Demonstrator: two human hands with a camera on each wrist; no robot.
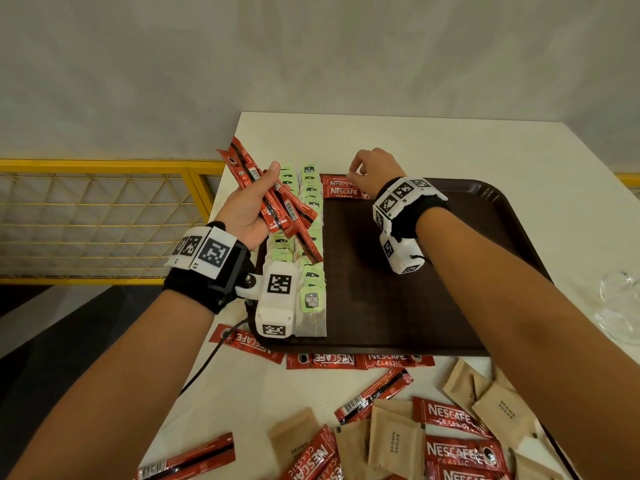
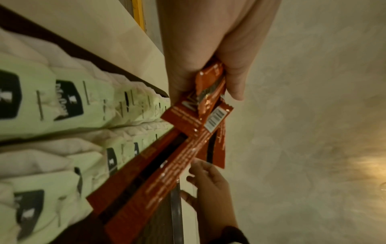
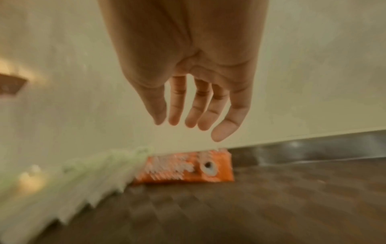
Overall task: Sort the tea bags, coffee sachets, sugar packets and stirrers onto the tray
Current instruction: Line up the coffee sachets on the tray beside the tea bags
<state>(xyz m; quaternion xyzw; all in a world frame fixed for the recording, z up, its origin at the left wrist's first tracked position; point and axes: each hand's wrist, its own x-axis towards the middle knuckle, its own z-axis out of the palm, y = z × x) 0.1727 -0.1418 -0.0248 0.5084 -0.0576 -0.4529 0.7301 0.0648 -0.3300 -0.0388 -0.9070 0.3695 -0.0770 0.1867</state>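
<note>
Left hand [image 1: 250,212] clamps a fan of Nescafé sachets [image 1: 277,206] over the tea-bag rows [image 1: 311,237]; right hand [image 1: 372,171], fingers apart and empty, hovers above two sachets laid [image 1: 341,188] at the tray's [image 1: 450,271] far edge; subsequent sachets are best laid parallel, edges touching.

Looks like a canteen or refreshment corner, possibly staged for recording. Cream laminate table [image 1: 433,147] pushed against a plain grey-white wall [image 1: 311,46]. Dark brown cafeteria-style serving tray [image 1: 398,271] on it. Single-serve catering stock: two rows of tagged tea bags [image 1: 310,237], Nescafé Classic sachets [image 1: 450,415], brown sugar packets [image 1: 394,441] loose on the table. Yellow metal mesh railing [image 1: 104,216] to the left, more institutional than domestic. Both wrists carry straps with printed square markers [image 1: 214,252], so a data-collection setup.
</note>
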